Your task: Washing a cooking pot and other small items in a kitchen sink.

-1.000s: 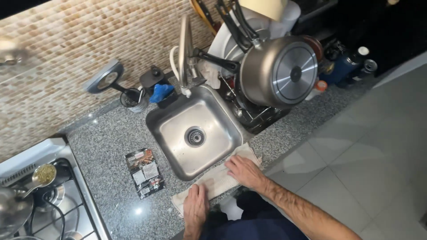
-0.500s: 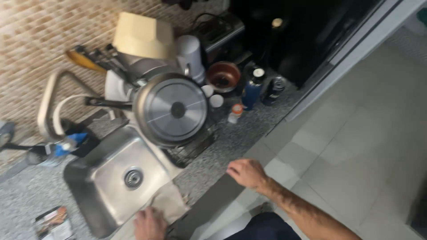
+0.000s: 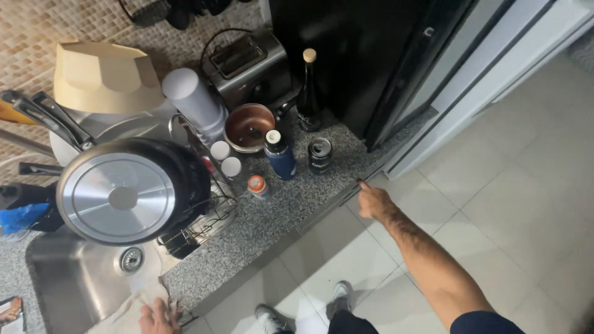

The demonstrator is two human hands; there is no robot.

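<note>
My right hand [image 3: 373, 201] reaches out along the front edge of the speckled granite counter [image 3: 272, 213], its fingertips touching the edge, holding nothing. Nearest to it on the counter stand a dark drinks can [image 3: 319, 154], a blue bottle [image 3: 279, 154] with a white cap and a small orange-lidded jar [image 3: 257, 185]. My left hand [image 3: 156, 316] rests at the bottom edge of the view on a pale cloth [image 3: 127, 312] draped over the front rim of the steel sink [image 3: 74, 281].
A dish rack [image 3: 198, 222] holds an upturned frying pan [image 3: 124, 192] and other pots. Behind stand a brown bowl [image 3: 247, 127], a toaster [image 3: 244, 62], a dark glass bottle [image 3: 307, 93], a white cylinder [image 3: 195, 102] and a black fridge [image 3: 365, 55]. Tiled floor lies right.
The view has swung to the right, away from the stove. My right hand left the cloth at the sink and slid right along the counter edge. My left hand stays on the cloth.
</note>
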